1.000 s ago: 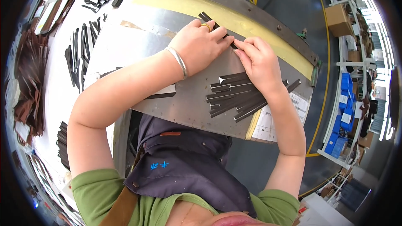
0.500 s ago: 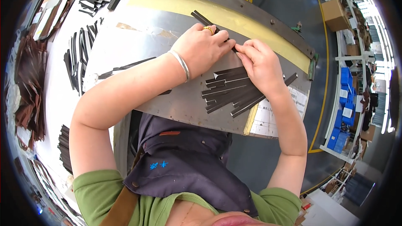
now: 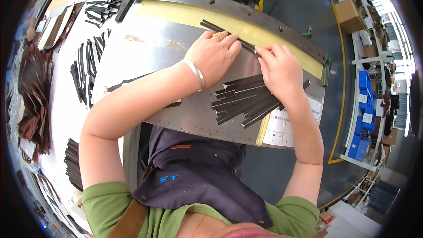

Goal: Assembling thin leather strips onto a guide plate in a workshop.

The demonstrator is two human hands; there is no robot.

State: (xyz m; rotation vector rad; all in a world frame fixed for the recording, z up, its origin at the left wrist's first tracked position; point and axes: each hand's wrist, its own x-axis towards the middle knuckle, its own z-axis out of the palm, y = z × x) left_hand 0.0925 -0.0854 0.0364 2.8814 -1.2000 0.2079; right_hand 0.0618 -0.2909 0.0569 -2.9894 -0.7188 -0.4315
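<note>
A narrow dark strip (image 3: 247, 46) lies aslant on the metal plate (image 3: 198, 121), near its yellow band (image 3: 176, 16); its far part looks doubled. My left hand (image 3: 215, 56) is over the strip's middle, with fingers bent down onto it. Thumb and fingertips of my right hand (image 3: 280, 68) pinch the strip's right end, where a small pale spot shows. Just below my right hand, a fanned pile of dark strips (image 3: 242, 99) rests on the plate, partly covered by that hand and wrist. More dark strips lie partly hidden under my left forearm.
A bolted metal bar (image 3: 249, 14) runs along the plate's far edge. A printed sheet (image 3: 280, 128) lies at the near right corner. On the white table at left are bundles of dark strips (image 3: 87, 64) and brown pieces (image 3: 35, 97). Shelving with blue bins (image 3: 363, 101) stands at right.
My right hand has moved slightly right and down, apart from my left hand, so more of the strip shows between them. The whole view has shifted slightly.
</note>
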